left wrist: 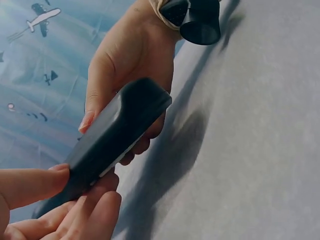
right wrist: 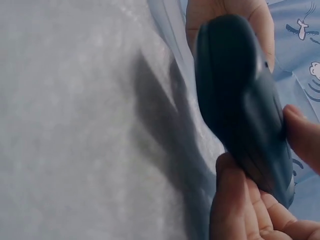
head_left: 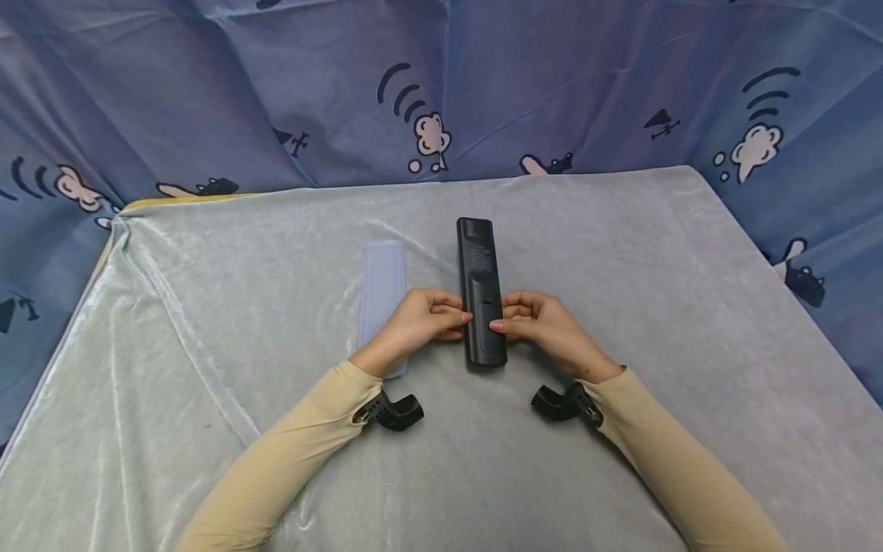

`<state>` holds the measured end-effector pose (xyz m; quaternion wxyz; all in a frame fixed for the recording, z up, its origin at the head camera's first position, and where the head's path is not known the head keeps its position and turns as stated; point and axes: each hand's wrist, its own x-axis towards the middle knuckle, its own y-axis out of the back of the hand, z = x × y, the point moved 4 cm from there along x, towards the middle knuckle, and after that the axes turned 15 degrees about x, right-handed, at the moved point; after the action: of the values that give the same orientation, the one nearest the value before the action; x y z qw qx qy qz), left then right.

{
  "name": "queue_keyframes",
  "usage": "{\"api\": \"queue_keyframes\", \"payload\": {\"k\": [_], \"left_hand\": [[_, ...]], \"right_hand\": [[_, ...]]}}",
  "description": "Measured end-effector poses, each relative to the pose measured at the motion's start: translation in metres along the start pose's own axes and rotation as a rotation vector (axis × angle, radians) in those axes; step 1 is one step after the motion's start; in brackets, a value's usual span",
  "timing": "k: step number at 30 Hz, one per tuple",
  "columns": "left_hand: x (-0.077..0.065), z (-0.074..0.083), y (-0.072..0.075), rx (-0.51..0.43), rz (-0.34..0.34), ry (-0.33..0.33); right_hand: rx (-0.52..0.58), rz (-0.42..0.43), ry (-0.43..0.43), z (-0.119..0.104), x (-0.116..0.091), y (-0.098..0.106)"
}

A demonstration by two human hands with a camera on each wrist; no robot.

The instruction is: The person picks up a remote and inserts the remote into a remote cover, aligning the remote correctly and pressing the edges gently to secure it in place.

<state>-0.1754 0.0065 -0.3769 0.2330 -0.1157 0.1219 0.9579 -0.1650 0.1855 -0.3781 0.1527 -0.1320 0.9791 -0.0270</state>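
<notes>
A black remote control is held back side up, its battery cover and printed label facing the head camera. My left hand pinches its left edge, thumb on the back and fingers beneath. On the opposite edge my right hand grips it the same way. Both wrist views show the remote raised off the cloth, with its shadow below. To the left lies a pale, translucent flat sleeve or cover, partly hidden behind my left hand and wrist.
A light grey velvety cloth covers the table, with creases at the left. A blue printed curtain hangs behind and at both sides. Each wrist carries a black camera mount.
</notes>
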Motion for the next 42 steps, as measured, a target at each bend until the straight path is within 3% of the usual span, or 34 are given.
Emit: {"api": "queue_keyframes", "payload": {"k": [9,18,28,38,42], "left_hand": [[0.0043,-0.0057,-0.0002,0.229,-0.014,-0.024],[0.0051,-0.0080,0.0019,0.274,0.016,0.010],[0.0020,-0.0056,0.0023,0.425,0.062,-0.007],[0.0006,-0.0043,0.0026,0.429,0.075,-0.024],[0.0006,-0.0044,0.0016,0.408,0.057,-0.035]], "right_hand": [[-0.009,0.040,-0.005,0.0051,0.0014,-0.0001],[-0.069,0.055,-0.028,0.0064,0.0024,0.0020],[-0.140,0.071,-0.028,0.0051,0.0009,0.0026],[-0.297,0.096,0.004,0.0011,-0.0007,0.0031],[-0.309,0.097,0.011,0.0002,-0.0012,0.0048]]}}
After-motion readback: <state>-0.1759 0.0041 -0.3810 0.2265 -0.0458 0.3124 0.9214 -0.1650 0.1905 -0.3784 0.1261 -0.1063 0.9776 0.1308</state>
